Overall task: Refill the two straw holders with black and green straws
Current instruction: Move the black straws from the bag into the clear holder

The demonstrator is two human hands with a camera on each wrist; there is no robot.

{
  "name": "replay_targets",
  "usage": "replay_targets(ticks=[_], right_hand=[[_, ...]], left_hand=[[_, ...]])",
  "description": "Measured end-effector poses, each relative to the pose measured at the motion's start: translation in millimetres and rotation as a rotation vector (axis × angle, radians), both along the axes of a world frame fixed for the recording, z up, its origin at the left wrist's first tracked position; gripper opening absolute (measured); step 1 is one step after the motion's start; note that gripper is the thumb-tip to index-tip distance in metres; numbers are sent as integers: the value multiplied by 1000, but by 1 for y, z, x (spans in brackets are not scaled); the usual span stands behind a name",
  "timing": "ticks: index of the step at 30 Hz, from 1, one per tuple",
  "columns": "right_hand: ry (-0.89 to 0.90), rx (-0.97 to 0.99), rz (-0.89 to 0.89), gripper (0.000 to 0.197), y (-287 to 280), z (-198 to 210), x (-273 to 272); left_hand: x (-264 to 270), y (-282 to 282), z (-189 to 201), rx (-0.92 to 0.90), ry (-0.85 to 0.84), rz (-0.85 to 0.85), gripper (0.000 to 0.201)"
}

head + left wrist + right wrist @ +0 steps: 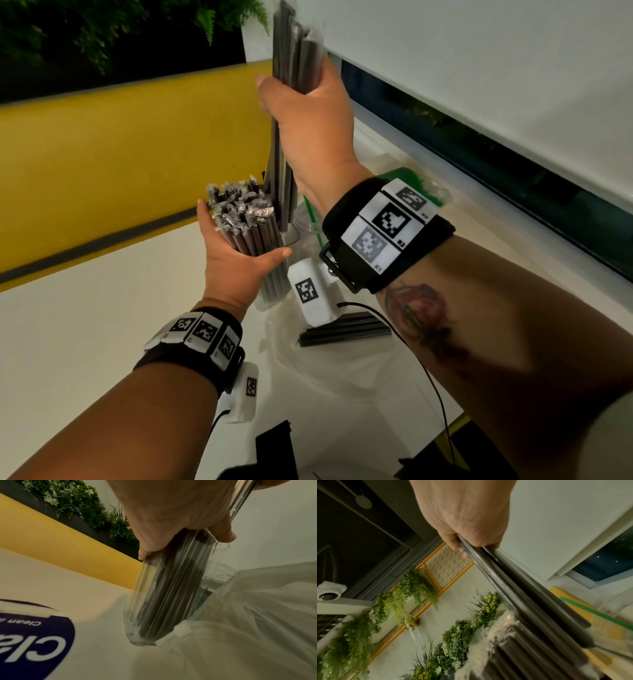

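Right hand (308,113) is gripping 1 bunch of black straws (284,61) above the left hand (236,263), which is clutching the nearly full holder (164,591), so ramming could be tipping it.

My right hand (308,113) is raised high, fingers curled tight in a grip, forearm angled up. My left hand (236,263) sits lower, palm cupped, thumb wrapped across, wrist straight.
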State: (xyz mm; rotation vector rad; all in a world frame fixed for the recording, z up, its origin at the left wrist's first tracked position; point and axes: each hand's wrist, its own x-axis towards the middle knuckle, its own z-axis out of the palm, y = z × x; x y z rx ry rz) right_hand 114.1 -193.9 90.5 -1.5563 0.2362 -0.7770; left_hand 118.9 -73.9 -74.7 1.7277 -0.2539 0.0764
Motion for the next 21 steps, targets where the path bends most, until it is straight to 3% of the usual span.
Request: replay_targets(ticks=[9,17,21], right_hand=[[43,146,-13,17,-1,-28,-5],[16,141,5,25,-8,-5,-8],[22,164,13,15,-12,0,-2]], left_hand=[[3,3,-3,-41,-5,-11,126],[3,2,-3,-75,-16,-50,119],[1,1,-1,-82,-41,-62,112]])
